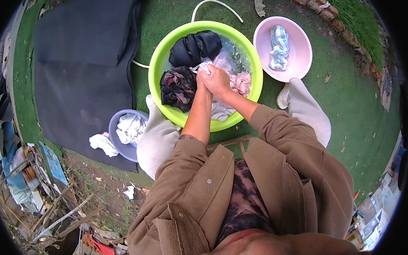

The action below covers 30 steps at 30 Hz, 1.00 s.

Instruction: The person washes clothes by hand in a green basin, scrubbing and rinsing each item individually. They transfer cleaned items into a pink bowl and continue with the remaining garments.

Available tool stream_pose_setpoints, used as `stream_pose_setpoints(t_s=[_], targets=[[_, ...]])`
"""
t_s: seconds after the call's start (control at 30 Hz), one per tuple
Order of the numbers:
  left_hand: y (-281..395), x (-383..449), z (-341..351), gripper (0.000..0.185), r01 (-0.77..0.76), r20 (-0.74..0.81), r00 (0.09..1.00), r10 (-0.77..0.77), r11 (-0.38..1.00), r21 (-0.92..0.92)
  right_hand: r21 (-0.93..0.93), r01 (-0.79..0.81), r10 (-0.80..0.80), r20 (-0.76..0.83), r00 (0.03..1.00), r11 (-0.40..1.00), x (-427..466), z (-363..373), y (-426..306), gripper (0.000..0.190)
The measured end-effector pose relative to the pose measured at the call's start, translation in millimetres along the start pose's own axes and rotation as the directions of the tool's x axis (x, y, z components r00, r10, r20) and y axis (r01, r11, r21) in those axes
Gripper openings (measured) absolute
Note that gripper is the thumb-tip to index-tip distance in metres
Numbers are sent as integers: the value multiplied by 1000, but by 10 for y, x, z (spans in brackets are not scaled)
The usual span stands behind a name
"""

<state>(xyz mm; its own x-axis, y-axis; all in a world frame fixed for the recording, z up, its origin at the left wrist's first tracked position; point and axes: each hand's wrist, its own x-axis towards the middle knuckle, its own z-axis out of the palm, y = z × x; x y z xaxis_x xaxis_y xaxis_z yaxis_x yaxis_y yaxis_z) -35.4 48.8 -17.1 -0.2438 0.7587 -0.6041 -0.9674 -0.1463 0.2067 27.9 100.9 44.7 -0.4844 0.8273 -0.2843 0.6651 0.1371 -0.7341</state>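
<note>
My left hand and my right hand are pressed together over a lime-green plastic basin. Both grip a wet white cloth, whose bunched end pokes out beyond the fingers. Soapy water fills part of the basin. In it lie a rolled black garment, a crumpled black-and-pink sheer garment, a pale pink cloth and a white cloth below my wrists. My right hand largely covers my left fingers.
A pink basin holds a blue-and-white striped cloth. By my left knee, a grey-blue basin contains white fabric; another white cloth lies beside it on a black mat. A white hose curves behind the green basin.
</note>
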Motion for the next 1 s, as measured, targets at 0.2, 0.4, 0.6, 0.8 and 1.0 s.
stream_pose_setpoints(t_s=[0.2,0.4,0.6,0.8,1.0], targets=[[104,-32,304,52,77,-314,949,-9,976,206,64,-336,342,-231,911,939,338,-152,638,46],[193,-219,362,81,-93,0,940,341,257,962,819,-542,520,385,763,188,408,-428,656,28],[183,-449,437,55,-272,272,952,143,-18,962,811,-583,177,581,794,-44,162,-691,191,27],[528,-992,1128,33,-254,285,958,-31,368,894,264,-83,63,85,994,961,-55,-1032,264,46],[514,-1124,1414,47,-1,108,987,-122,657,754,607,-322,-79,540,838,726,-156,-1015,338,77]])
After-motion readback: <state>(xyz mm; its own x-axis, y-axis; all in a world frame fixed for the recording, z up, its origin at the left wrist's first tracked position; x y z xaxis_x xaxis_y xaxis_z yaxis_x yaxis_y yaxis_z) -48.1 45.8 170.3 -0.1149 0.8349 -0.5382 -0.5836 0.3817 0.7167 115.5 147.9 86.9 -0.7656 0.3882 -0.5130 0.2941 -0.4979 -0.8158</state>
